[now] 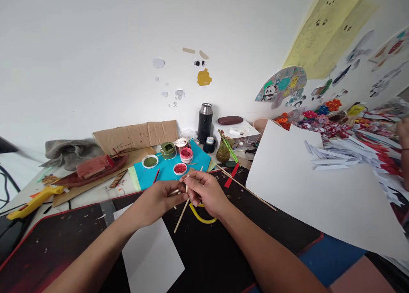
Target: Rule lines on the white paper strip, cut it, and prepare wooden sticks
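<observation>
My left hand (159,198) and my right hand (204,191) meet above a black desk mat (217,250). Both are closed in a pinch on thin wooden sticks (182,212); one stick slants down and left below my right fingers, and short stick ends poke out between the hands. A yellow loop (200,216) lies on the mat under my right hand. A longer loose skewer (246,188) rests on the mat to the right.
Open jars of green and red powder (179,154) sit on a blue sheet. Behind stand a black flask (205,122), a model boat (92,169), cardboard and a yellow glue gun (35,201). Large white paper (313,199) and a pile of paper strips fill the right; another person's arm shows at the far right edge.
</observation>
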`<state>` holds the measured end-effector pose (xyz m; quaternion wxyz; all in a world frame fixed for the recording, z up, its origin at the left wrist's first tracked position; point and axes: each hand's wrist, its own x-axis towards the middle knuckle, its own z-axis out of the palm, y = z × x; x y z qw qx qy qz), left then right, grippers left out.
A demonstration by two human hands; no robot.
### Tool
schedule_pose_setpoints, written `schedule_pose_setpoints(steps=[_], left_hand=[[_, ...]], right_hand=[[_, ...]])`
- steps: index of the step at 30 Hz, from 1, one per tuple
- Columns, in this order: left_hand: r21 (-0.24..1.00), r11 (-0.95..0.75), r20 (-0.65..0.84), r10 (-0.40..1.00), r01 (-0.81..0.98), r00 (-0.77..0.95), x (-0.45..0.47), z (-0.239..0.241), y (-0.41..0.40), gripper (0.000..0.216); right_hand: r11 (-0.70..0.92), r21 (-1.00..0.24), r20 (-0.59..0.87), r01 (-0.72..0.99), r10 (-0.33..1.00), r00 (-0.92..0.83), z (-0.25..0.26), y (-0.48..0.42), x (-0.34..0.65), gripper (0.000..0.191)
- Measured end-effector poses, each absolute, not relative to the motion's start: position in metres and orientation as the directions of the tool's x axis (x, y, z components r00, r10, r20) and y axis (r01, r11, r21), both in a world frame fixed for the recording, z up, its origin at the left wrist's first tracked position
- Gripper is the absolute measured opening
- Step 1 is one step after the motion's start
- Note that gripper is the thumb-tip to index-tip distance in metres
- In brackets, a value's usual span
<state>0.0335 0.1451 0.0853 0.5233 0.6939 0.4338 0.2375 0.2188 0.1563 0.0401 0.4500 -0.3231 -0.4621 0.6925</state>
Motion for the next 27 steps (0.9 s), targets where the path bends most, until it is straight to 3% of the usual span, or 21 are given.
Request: schedule_pose_setpoints(steps=[9, 15, 27], left_hand=[[0.897, -0.085, -0.094, 0.923, 0.435, 0.373, 0.018, 0.087, 0.151, 0.035], [0.871, -0.110, 0.026, 0.984, 0.479, 0.177, 0.000, 0.102, 0.158, 0.045], [0.771, -0.278, 0.114, 0.945, 0.572, 0.306, 0.004, 0.095, 0.153, 0.036]], right_hand=[[-0.139, -0.949, -0.026, -0.283, 0.929, -0.369, 0.042, 0.154, 0.218, 0.045], [-0.094, -0.978, -0.007, -0.185, 0.907, -0.421, 0.040, 0.152, 0.218, 0.037], [-0.102, -0.990, -0.051, -0.093, 0.897, -0.440, 0.043, 0.151, 0.218, 0.031]])
